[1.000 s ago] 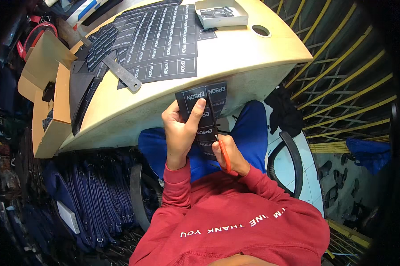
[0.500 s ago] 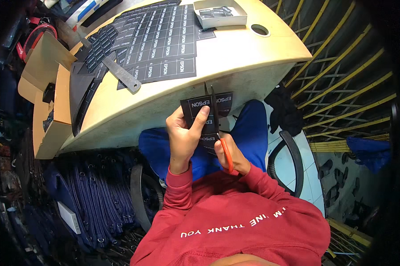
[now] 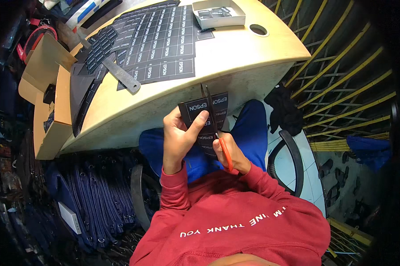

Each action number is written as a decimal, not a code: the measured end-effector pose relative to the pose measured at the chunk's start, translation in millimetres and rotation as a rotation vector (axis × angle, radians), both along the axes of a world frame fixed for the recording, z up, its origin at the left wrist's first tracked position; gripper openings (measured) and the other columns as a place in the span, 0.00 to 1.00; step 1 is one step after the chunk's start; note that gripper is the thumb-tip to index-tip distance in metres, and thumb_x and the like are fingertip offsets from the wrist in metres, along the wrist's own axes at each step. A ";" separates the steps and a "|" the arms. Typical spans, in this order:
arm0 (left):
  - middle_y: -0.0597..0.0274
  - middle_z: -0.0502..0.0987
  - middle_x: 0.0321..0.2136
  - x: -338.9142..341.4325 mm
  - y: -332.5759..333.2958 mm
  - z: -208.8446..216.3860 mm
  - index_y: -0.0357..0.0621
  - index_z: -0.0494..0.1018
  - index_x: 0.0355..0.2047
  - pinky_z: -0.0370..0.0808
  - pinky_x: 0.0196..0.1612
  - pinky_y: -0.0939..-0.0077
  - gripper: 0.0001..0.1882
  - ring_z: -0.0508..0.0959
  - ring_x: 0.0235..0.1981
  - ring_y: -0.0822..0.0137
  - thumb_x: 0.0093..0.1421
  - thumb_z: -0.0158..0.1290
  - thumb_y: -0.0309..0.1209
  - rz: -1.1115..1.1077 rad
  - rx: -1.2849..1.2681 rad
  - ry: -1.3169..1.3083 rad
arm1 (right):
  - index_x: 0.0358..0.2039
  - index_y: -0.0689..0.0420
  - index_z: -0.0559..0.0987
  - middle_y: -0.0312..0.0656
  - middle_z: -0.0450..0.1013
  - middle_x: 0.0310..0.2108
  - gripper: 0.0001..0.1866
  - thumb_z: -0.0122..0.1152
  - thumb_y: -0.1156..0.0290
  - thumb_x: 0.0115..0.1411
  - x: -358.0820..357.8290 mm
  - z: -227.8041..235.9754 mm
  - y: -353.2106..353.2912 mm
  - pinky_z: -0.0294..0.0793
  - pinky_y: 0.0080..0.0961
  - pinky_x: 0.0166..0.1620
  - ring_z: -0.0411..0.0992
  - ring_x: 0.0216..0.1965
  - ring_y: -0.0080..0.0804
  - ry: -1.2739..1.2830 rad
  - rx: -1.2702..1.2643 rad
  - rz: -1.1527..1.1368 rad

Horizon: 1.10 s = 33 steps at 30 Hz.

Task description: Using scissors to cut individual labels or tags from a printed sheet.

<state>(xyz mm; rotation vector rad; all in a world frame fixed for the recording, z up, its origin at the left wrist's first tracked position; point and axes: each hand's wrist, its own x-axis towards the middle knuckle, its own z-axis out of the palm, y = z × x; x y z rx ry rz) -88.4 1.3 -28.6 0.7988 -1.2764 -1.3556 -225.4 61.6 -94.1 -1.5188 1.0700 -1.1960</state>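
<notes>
Over my lap, my left hand (image 3: pixel 180 131) pinches a strip of black printed labels (image 3: pixel 195 107), thumb on top. My right hand (image 3: pixel 233 153) grips the red handles of a pair of scissors (image 3: pixel 225 155). The dark blades point away from me and lie along the strip, with label pieces showing on both sides of them. The tips reach past the strip's far edge, close to the table's front side. The lower part of the strip hangs between my hands, partly hidden by them.
On the curved wooden table (image 3: pixel 235 48) lie black label sheets (image 3: pixel 164 44), a metal ruler (image 3: pixel 122 76) and a white box (image 3: pixel 218 15) holding cut labels. An opened cardboard box (image 3: pixel 53 119) stands at the left. Dark blue straps (image 3: pixel 93 199) are piled below. A yellow folding gate (image 3: pixel 342 66) stands at right.
My left hand and the label strip have shifted slightly to the left. The scissor tips have also moved a little left, while my right hand stays nearly in place.
</notes>
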 end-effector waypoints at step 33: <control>0.63 0.74 0.39 25.7 -88.9 89.3 0.39 0.76 0.37 0.68 0.38 0.80 0.21 0.71 0.35 0.75 0.40 0.67 0.26 -0.950 -0.383 -0.711 | 0.33 0.65 0.70 0.41 0.63 0.16 0.30 0.44 0.43 0.63 -6.6 9.5 6.2 0.65 0.29 0.25 0.62 0.19 0.28 -0.026 0.035 0.151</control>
